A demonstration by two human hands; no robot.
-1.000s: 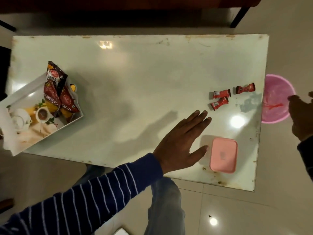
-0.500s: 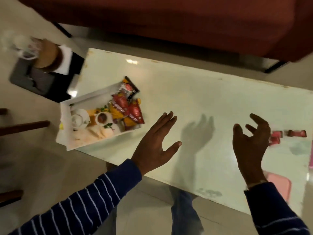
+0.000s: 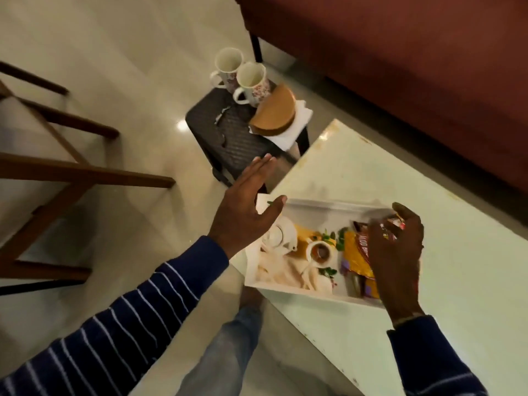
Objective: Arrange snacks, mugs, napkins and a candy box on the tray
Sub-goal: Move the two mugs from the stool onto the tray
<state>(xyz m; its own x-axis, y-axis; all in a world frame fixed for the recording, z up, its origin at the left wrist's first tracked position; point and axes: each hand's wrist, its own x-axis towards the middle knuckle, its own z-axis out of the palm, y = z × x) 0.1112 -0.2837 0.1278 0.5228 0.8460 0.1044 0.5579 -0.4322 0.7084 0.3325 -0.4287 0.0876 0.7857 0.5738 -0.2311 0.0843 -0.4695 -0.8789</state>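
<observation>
**Both hands over the tray, mugs on the stool**

The white tray (image 3: 300,290) sits at the near left corner of the pale table (image 3: 463,281), its floor printed with a teapot and cup picture. Snack packets (image 3: 357,258), yellow and red, lie in its right end. The right hand (image 3: 395,252) hangs over those packets with fingers curled and slightly apart; whether the fingertips pinch the red wrapper at the far edge cannot be told. The left hand (image 3: 245,212) is held flat over the tray's left end, fingers straight and pressed together, thumb spread out, holding nothing. Farther left, off the table, a dark stool (image 3: 228,138) carries two floral mugs (image 3: 243,77) standing upright and touching, and beside them a brown half-round holder (image 3: 274,112) on white napkins (image 3: 297,124). A maroon sofa (image 3: 400,67) runs behind the table.
</observation>
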